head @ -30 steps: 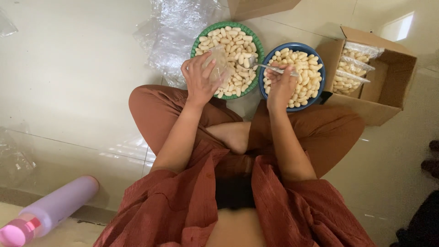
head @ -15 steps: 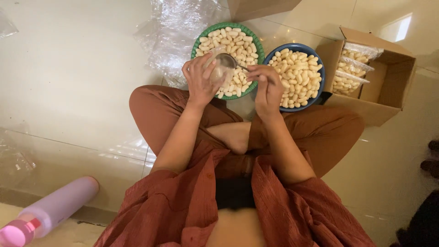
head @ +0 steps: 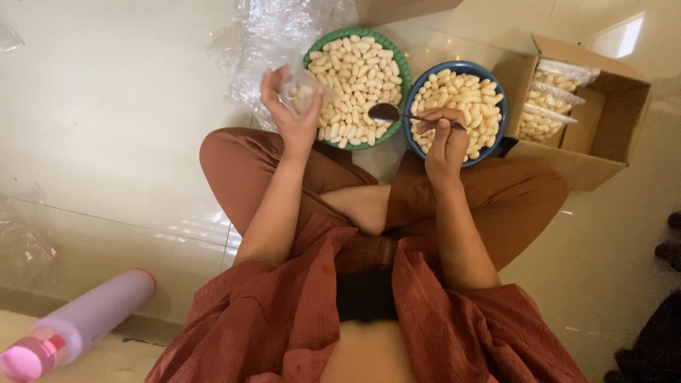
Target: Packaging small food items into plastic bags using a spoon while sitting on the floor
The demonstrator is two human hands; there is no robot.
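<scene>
Two hands apart now — left hand (head: 294,113) grips clear bag (head: 301,89) | right hand (head: 443,138) holds spoon (head: 389,112), withdrawn from bag.

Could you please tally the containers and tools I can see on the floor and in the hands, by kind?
Bowls of pale pieces: 2, green and blue
Cardboard boxes: 2
Spoons: 1, in right hand
Small clear bags: 1, in left hand
Lilac bottles: 1
Total: 7

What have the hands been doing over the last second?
The right hand brought the spoon from the blue bowl across to the small clear bag in the left hand, then drew back. Both bowls and the cardboard box stayed put.
</scene>
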